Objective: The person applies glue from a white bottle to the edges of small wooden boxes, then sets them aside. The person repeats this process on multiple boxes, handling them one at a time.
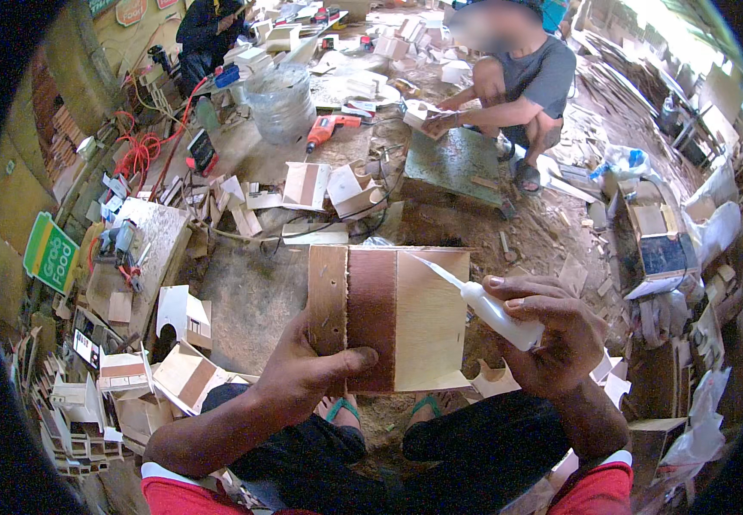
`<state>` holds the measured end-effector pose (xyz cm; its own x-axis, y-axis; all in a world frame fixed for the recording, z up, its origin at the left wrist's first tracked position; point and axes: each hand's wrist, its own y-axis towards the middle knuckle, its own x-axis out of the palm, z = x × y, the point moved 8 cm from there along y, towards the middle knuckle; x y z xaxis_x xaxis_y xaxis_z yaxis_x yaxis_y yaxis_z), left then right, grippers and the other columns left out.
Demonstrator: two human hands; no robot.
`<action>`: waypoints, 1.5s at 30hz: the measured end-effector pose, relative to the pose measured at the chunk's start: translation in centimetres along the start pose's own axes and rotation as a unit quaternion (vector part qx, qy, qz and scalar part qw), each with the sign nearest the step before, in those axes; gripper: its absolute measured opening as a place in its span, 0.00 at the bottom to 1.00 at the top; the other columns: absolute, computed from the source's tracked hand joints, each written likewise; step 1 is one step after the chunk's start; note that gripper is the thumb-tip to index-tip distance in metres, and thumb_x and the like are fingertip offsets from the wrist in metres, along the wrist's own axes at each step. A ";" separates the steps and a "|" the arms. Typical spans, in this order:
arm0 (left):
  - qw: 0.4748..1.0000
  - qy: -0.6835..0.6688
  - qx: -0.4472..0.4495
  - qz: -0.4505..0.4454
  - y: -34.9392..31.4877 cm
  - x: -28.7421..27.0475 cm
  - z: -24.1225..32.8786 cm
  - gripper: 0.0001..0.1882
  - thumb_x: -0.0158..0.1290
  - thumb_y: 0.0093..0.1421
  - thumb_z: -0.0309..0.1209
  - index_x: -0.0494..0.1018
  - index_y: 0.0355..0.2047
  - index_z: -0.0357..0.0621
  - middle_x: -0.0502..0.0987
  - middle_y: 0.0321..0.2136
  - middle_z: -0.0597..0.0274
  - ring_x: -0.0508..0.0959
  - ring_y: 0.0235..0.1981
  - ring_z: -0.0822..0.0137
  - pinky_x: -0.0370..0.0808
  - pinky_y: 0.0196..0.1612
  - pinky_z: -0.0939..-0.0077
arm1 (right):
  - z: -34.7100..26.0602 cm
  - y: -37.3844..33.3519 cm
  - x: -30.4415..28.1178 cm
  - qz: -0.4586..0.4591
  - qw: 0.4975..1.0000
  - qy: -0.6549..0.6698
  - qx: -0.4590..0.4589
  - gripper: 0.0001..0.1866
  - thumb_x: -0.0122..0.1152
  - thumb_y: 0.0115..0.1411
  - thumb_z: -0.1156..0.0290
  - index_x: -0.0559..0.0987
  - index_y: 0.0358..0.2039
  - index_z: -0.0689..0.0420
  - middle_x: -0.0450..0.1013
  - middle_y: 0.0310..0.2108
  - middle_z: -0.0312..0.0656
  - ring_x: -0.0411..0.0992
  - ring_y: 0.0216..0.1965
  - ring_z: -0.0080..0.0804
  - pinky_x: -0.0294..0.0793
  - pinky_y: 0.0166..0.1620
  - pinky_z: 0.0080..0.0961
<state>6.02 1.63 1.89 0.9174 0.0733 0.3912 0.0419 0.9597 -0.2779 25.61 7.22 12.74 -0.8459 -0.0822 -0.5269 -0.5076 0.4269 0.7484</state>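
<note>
My left hand [324, 360] grips a wooden box piece [430, 322] by its left side, thumb lying across the front. The piece has a brown strip with small holes at its left, a dark reddish band [372, 300] in the middle and a pale panel at the right. In my right hand [556, 330] is a white glue bottle [500, 316], tilted so that its long thin nozzle points up and left. The nozzle tip is over the upper part of the pale panel; whether it touches the wood I cannot tell.
Similar wooden pieces [187, 378] lie at the lower left. Ahead are an orange drill [333, 129], a clear plastic-wrapped bundle [280, 103] and a low dark green table [453, 167], where another person [526, 86] handles a wooden piece. A second person [204, 39] sits at the far left.
</note>
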 end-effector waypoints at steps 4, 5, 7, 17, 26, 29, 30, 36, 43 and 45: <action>1.000 -0.025 -0.003 -0.002 -0.1 0.1 0.1 0.27 0.56 0.54 0.21 0.61 0.54 0.34 0.74 0.46 0.53 0.78 0.45 0.63 0.77 0.49 0.66 | -0.1 0.0 0.0 -0.008 1.000 0.001 0.004 0.17 0.67 0.50 0.79 0.72 0.39 0.60 0.76 0.39 0.56 0.77 0.42 0.45 0.76 0.46 0.37; 0.999 -0.040 -0.014 -0.001 -0.2 0.1 -0.1 0.27 0.56 0.54 0.21 0.61 0.54 0.34 0.74 0.46 0.53 0.78 0.45 0.63 0.77 0.49 0.65 | -0.1 0.0 0.1 -0.010 1.000 0.001 0.007 0.17 0.68 0.50 0.79 0.72 0.39 0.60 0.76 0.39 0.56 0.77 0.42 0.45 0.76 0.46 0.37; 1.000 -0.022 0.008 -0.003 -0.2 0.1 0.3 0.27 0.56 0.54 0.21 0.62 0.53 0.34 0.75 0.46 0.54 0.78 0.44 0.62 0.77 0.49 0.65 | 0.0 0.0 0.0 -0.003 1.000 0.022 0.012 0.17 0.68 0.50 0.79 0.72 0.39 0.60 0.76 0.40 0.56 0.77 0.42 0.45 0.76 0.46 0.37; 1.000 0.002 -0.023 -0.006 -0.1 -0.1 -0.5 0.26 0.57 0.53 0.21 0.63 0.53 0.34 0.75 0.46 0.54 0.77 0.47 0.63 0.75 0.51 0.65 | -0.5 0.0 -0.3 -0.010 1.000 0.019 -0.005 0.18 0.69 0.50 0.79 0.72 0.40 0.60 0.77 0.40 0.55 0.77 0.43 0.44 0.76 0.45 0.37; 1.000 -0.011 -0.006 -0.020 -0.2 0.2 0.0 0.27 0.58 0.54 0.22 0.63 0.53 0.33 0.75 0.46 0.54 0.77 0.46 0.63 0.75 0.51 0.65 | -0.8 -0.1 -0.2 -0.023 1.000 0.007 -0.006 0.18 0.68 0.49 0.80 0.72 0.40 0.59 0.77 0.40 0.55 0.77 0.42 0.45 0.76 0.45 0.37; 1.000 -0.012 -0.002 -0.024 0.0 0.2 0.0 0.26 0.58 0.54 0.22 0.64 0.53 0.32 0.76 0.46 0.54 0.78 0.45 0.63 0.75 0.51 0.66 | -0.6 -0.1 0.0 -0.028 0.999 0.022 -0.005 0.19 0.68 0.49 0.80 0.72 0.41 0.59 0.76 0.41 0.56 0.77 0.43 0.46 0.76 0.45 0.37; 1.000 -0.012 0.005 -0.025 0.0 0.1 0.1 0.26 0.58 0.53 0.22 0.65 0.52 0.33 0.76 0.45 0.54 0.78 0.45 0.64 0.76 0.50 0.66 | -0.6 -0.1 -0.1 -0.022 0.999 0.024 -0.004 0.18 0.68 0.50 0.80 0.71 0.41 0.59 0.76 0.41 0.56 0.77 0.43 0.46 0.76 0.45 0.38; 1.000 0.013 0.001 0.003 0.0 -0.6 -0.2 0.24 0.59 0.53 0.23 0.67 0.51 0.34 0.78 0.43 0.55 0.79 0.42 0.65 0.77 0.47 0.67 | -0.7 0.0 -0.3 0.015 0.999 0.028 0.011 0.17 0.68 0.52 0.76 0.70 0.39 0.60 0.76 0.38 0.55 0.77 0.41 0.45 0.77 0.44 0.37; 0.965 0.149 0.096 0.191 1.3 -6.3 3.0 0.15 0.59 0.52 0.22 0.74 0.42 0.39 0.80 0.34 0.62 0.79 0.32 0.70 0.79 0.37 0.71 | -0.1 -0.7 1.7 -0.034 0.996 0.048 0.064 0.15 0.68 0.52 0.75 0.71 0.37 0.61 0.76 0.36 0.54 0.77 0.39 0.41 0.77 0.43 0.33; 0.949 0.173 0.173 0.198 1.0 -6.7 4.6 0.15 0.58 0.53 0.21 0.74 0.42 0.39 0.80 0.34 0.63 0.79 0.33 0.73 0.77 0.39 0.75 | 0.3 -1.0 2.4 -0.040 0.993 0.070 0.083 0.14 0.67 0.53 0.77 0.71 0.37 0.61 0.76 0.36 0.54 0.77 0.39 0.40 0.77 0.43 0.33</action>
<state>-1.88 3.40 3.05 0.9114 0.4113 -0.0119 -0.4114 0.9113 -0.0145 24.18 6.88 10.64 -0.8239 -0.2419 -0.5125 -0.5506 0.5558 0.6228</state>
